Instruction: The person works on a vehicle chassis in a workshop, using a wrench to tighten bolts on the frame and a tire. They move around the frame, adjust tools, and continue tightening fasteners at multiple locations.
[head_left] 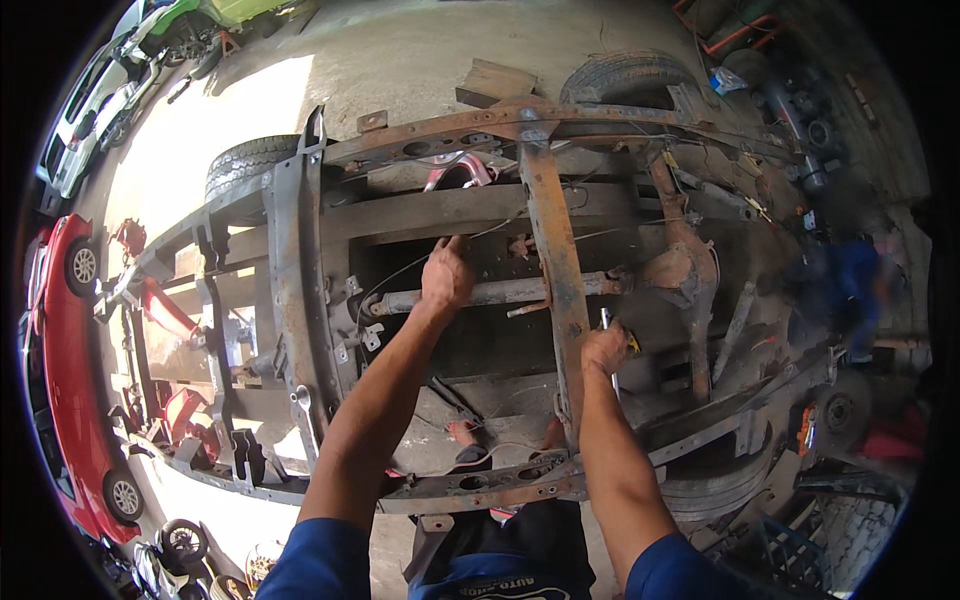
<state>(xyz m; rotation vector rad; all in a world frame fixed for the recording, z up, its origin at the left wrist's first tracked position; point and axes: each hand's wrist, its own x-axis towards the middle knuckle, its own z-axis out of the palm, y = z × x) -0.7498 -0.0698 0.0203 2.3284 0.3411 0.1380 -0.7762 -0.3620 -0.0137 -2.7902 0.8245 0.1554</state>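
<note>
A rusty vehicle frame (551, 230) spreads out below me. My left hand (447, 275) is curled, above a long grey drive shaft (500, 292); whatever its fingers hold, if anything, is hidden. Close by that hand runs a thin cable (487, 231). My right hand (604, 349) is wrapped round a silver rod-shaped tool (605, 318) beside the rusty crossmember, and its lower end shows under the hand. A small yellow and black part (633, 343) sticks out past the fingers. Right of it lies the rusty axle housing (685, 270), joined to the shaft.
Tires (630, 72) lie around the frame, and a wooden block (496, 82) sits beyond it. A red car (72, 390) stands at the left. Another person in blue (858, 290) is blurred at the right. A wrench (303, 403) rests on the left crossmember.
</note>
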